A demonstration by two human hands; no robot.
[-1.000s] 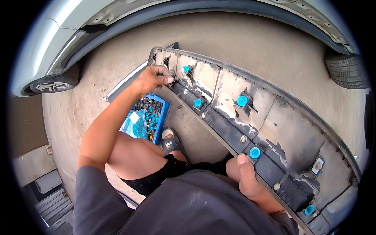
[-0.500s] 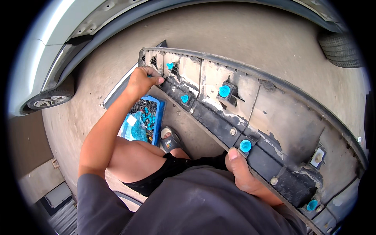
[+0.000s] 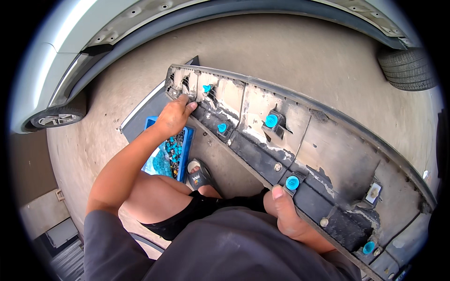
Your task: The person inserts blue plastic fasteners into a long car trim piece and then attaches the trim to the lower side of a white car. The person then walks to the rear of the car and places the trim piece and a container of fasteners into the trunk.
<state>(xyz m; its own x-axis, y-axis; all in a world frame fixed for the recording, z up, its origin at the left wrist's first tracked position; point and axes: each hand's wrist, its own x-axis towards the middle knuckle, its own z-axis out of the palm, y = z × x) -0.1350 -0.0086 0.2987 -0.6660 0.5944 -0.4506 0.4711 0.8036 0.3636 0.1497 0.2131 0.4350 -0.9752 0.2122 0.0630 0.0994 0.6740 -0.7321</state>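
A long, dirty plastic car side-skirt panel (image 3: 344, 161) lies slantwise across in front of me, its inner face up, from far left to near right. Several turquoise clips (image 3: 271, 121) sit in mounts along it. My right hand (image 3: 293, 213) grips the near edge, thumb on top beside a turquoise clip (image 3: 292, 182), fingers hidden underneath. At the far left end, the closed fingers of my left hand (image 3: 175, 114) press at the panel's near edge. Whatever they pinch there is hidden. Past it sits a smaller turquoise clip (image 3: 206, 88).
A blue bin (image 3: 186, 152) of mixed black and turquoise clips, with a plastic bag, stands on the floor by my sandalled foot (image 3: 200, 173). Another long dark panel (image 3: 143, 107) lies behind it. A pale car (image 3: 65, 30) with its front wheel (image 3: 58, 118) and a tyre (image 3: 407, 68) stands beyond.
My left hand has turned over and lowered slightly at the panel's far end, its fingers now pressed against the edge. My right hand keeps its grip. The whole view has shifted slightly.
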